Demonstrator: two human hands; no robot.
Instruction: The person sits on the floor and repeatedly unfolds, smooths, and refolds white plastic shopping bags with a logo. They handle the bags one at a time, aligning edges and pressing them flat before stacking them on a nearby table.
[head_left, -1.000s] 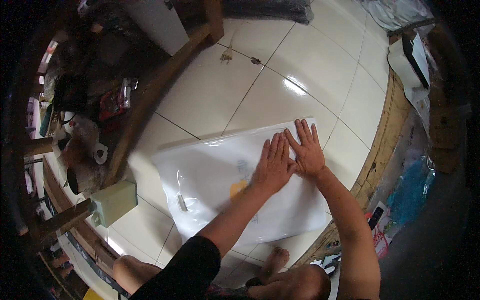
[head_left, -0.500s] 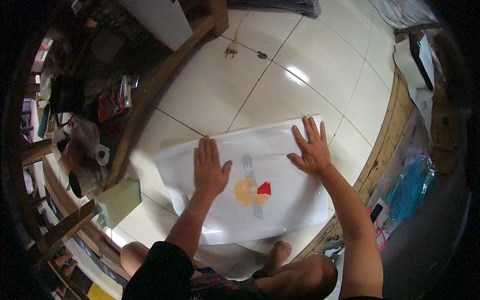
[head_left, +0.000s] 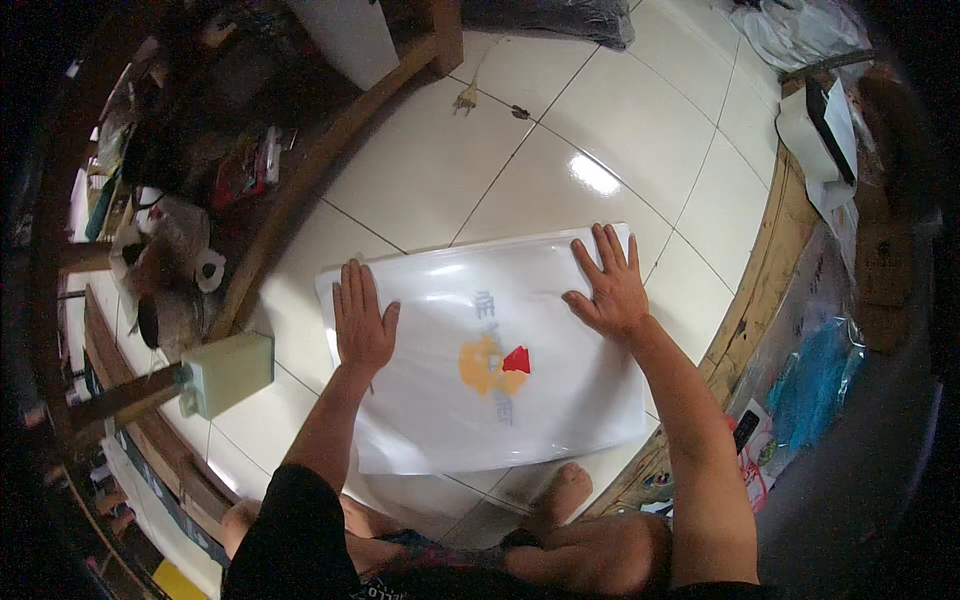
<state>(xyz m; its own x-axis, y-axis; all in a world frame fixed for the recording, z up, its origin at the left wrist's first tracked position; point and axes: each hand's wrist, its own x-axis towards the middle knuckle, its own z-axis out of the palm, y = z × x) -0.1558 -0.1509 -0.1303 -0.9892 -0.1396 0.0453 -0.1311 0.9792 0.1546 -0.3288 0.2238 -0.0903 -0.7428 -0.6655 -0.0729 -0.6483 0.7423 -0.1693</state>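
Directly under the left hand [head_left: 364, 318], fingers together and thumb out, and the fanned right hand [head_left: 612, 288], both near its far corners, a glossy white packet [head_left: 490, 345] lies on the tiled floor [head_left: 600, 115], printed in orange, red and grey.

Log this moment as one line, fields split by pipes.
left hand: flat on glossy white sheet, upper left | right hand: flat on its upper right | sheet: on tiled floor

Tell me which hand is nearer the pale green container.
The left hand, on the left part of the white plastic; the right hand is at its far right corner, much farther from the pale green container.
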